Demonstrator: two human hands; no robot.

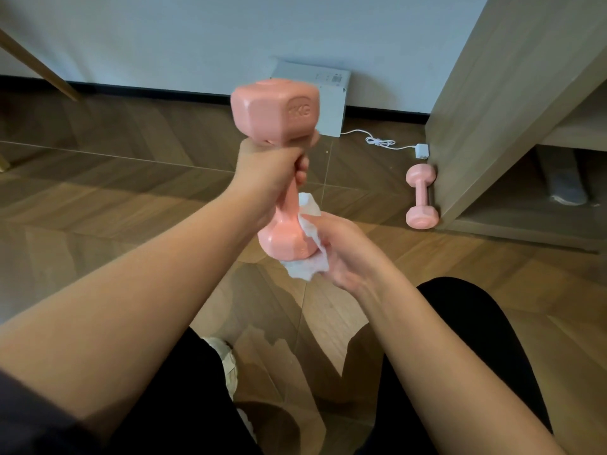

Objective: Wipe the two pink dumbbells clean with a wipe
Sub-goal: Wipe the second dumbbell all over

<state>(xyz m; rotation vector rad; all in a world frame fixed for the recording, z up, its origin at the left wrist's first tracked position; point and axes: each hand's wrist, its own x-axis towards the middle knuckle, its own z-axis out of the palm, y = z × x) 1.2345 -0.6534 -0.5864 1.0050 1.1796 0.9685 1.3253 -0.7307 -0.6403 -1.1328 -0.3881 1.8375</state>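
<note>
A person's left hand [267, 169] grips the handle of a pink dumbbell [274, 113] held nearly upright in the air. The right hand [341, 254] holds a crumpled white wipe [308, 257] against the dumbbell's lower head. A second pink dumbbell [421, 197] lies on the wooden floor [131, 198] to the right, just beside the base of a wooden cabinet [499, 110], near a white charger [421, 151] whose cable runs toward a white box [328, 106] at the wall.

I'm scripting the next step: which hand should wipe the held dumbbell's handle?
Probably the right hand: it holds the wipe against the dumbbell's lower head, while the left hand grips the handle.
</note>
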